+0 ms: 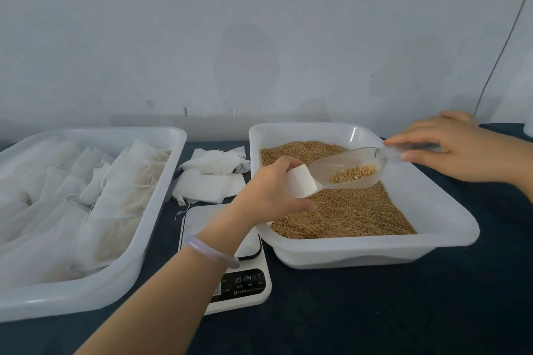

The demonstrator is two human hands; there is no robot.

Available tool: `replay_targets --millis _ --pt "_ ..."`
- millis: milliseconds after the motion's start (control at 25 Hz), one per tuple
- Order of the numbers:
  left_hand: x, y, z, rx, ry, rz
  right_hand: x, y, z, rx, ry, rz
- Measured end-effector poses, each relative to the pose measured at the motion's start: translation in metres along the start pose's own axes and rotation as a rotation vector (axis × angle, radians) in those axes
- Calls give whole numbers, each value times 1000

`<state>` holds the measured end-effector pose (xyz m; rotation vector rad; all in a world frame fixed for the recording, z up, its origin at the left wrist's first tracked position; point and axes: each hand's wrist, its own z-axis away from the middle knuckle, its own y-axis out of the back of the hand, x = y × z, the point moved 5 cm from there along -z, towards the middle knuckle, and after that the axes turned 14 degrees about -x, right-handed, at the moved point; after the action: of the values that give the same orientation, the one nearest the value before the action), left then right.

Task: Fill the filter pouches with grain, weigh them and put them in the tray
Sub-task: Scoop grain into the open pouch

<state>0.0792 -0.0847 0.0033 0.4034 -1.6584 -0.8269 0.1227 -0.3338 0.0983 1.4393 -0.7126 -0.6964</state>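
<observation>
Here, a small white filter pouch [300, 181] is pinched in the left hand [274, 190], fingers closed on its sides so that the mouth is turned toward the scoop; a pale bangle [210, 251] is worn on that wrist. A clear plastic scoop [346, 168] is held by its handle in the right hand [450, 147], thumb and fingertips closed on it, with the blunt lip brought right up to the pouch opening. A small heap of grain [353, 173] is carried in the bowl of the scoop, and it is judged that the filling step is in hand, the pour not yet made. Both are kept over the grain tray [375, 251], presumably so that any spilled kernels are caught there. This tray is a white, translucent, round-cornered plastic tub, and it is filled with a loose, golden-brown, granular bed of wheat-like kernels [346, 210]. A flat white digital scale [230, 282] with a dark button panel is set just left of it, partly hidden under the left forearm, and nothing is seen on the visible part of its platform. Beyond the scale, a loose pile of empty pouches [213, 176], thin, papery and stringed, is laid within easy reach. At the far left, filled pouches [86, 199], soft and slightly bulged, are collected in a second white plastic tray [161, 210]. Everything is set on a dark cloth-covered table [375, 311] against a pale wall.
</observation>
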Motion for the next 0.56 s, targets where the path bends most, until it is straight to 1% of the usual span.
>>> replay_targets --millis 320,560 --pt "0 -4 -5 -51 78 -89 -27 25 -14 67 6 212" --pt "1 -8 -4 -3 100 -113 -39 34 -13 199 89 251"
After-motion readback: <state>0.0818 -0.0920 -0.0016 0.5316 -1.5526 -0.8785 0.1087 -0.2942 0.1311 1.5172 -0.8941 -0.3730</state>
